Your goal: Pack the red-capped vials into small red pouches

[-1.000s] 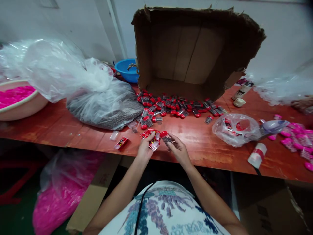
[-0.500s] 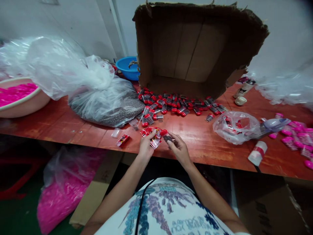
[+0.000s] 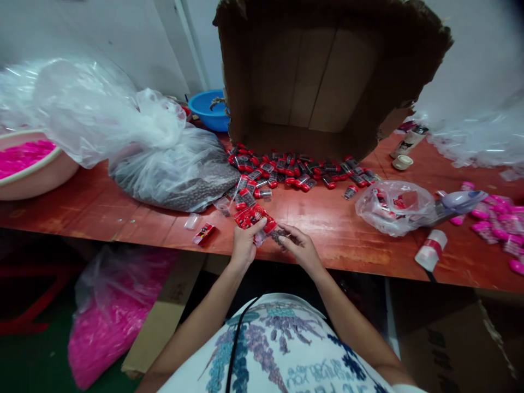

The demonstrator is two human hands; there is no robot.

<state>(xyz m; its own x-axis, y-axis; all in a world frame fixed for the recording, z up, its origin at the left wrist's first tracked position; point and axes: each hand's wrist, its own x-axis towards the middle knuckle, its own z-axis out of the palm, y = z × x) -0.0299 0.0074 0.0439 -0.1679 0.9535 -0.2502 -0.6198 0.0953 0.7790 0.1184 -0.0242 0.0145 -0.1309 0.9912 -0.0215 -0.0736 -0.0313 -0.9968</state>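
My left hand (image 3: 244, 243) is closed on several red printed cards (image 3: 254, 216), its thumb pressed on top of them. Close beside it, my right hand (image 3: 302, 246) pinches a small clear container (image 3: 279, 236) of dark beads, whose red cap is now hidden behind the cards. Both hands are over the front edge of the red table (image 3: 339, 240). Left of them lies a small folded red card (image 3: 203, 233) and a clear plastic piece (image 3: 191, 221). Beyond the hands, similar red-capped containers (image 3: 303, 177) form a pile.
A torn cardboard box (image 3: 323, 82) stands behind the pile. To the left are a tied bag of dark beads (image 3: 176, 174), a blue basin (image 3: 208, 112) and a tub with pink pieces (image 3: 61, 169). On the right are a plastic bag (image 3: 395, 207), a tape dispenser (image 3: 458, 202), a roll (image 3: 432, 250) and pink containers (image 3: 499, 224).
The cards in my left hand have tilted so their red faces show, and they now overlap the container in my right hand. My view has shifted slightly.
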